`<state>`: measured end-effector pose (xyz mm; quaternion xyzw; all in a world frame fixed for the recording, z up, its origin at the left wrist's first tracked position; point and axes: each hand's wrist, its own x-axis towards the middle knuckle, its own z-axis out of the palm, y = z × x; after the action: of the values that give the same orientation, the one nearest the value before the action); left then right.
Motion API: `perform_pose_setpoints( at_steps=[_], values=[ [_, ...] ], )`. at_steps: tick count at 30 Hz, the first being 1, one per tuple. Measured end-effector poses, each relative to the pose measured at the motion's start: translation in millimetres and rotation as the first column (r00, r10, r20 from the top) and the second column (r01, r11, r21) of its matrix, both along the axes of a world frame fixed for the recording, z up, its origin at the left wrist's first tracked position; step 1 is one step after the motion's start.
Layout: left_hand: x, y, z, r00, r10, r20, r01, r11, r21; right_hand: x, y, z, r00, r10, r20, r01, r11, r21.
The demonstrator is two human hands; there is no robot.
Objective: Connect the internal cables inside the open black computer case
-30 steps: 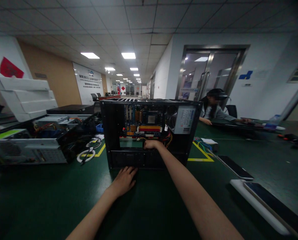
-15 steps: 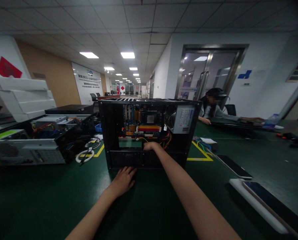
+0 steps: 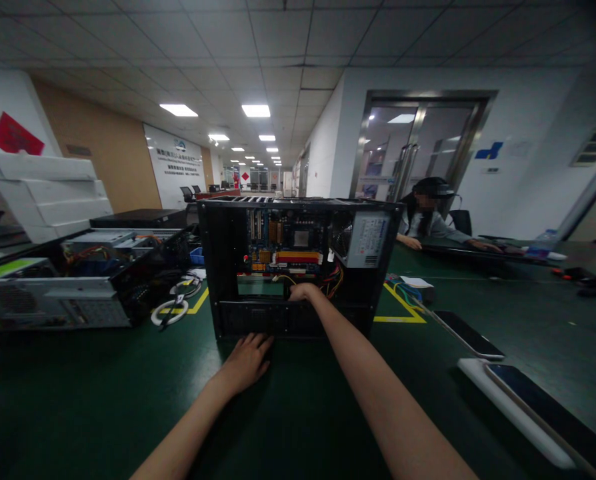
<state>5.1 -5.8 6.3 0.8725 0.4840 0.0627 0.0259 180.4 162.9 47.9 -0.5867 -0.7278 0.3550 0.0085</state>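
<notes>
A black computer case (image 3: 209, 267) stands upright on the green table, its open side facing me. Inside it sit a motherboard (image 3: 283, 233), a power supply (image 3: 368, 239) at the upper right and a bundle of coloured cables (image 3: 335, 280). My right hand (image 3: 302, 292) reaches into the lower middle of the case with its fingers curled. A small dark part is at its fingertips, but what it grips is hidden. My left hand (image 3: 251, 357) lies flat on the table, fingers stretched, the tips against the bottom edge of the case.
To the left lies another opened computer case (image 3: 88, 300), with white cables (image 3: 171, 312) beside it. Yellow tape (image 3: 401, 319) marks the table. Phones (image 3: 468, 333) and a white slab (image 3: 513, 410) lie at right. A person (image 3: 433, 213) sits at the far right, hands on a dark panel.
My right hand has shifted very slightly inside the case; my left hand stays put. The person at the far right has stretched an arm out along the dark panel.
</notes>
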Motion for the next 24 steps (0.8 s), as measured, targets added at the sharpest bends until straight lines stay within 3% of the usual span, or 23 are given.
perform_pose_setpoints(
  at_steps=[4,8,11,15,20,24],
  values=[
    [0,0,-1.7,1.000,0.002,0.003,-0.002,1.000,0.007,2,-2,1.9,0.996,-0.060,-0.064,0.064,0.997,0.049],
    [-1,1,-4.4,1.000,-0.002,0.003,0.002,1.000,0.012,4,0,2.4,0.935,-0.279,-0.221,0.274,0.960,-0.052],
    [-2,2,-5.9,1.000,-0.003,0.004,0.003,1.000,0.020,7,2,4.0,0.820,-0.448,-0.355,0.422,0.894,-0.152],
    [-1,3,-6.6,1.000,-0.003,0.004,0.003,1.000,0.024,14,-3,9.3,0.648,-0.560,-0.516,0.515,0.822,-0.245],
    [-1,2,-5.3,1.000,0.002,0.003,-0.002,1.000,0.010,22,-10,16.3,0.457,-0.643,-0.614,0.530,0.752,-0.393],
    [-1,2,-4.7,1.000,-0.003,0.013,0.003,1.000,0.015,25,-8,16.7,0.375,-0.692,-0.616,0.509,0.710,-0.488]
  ],
)
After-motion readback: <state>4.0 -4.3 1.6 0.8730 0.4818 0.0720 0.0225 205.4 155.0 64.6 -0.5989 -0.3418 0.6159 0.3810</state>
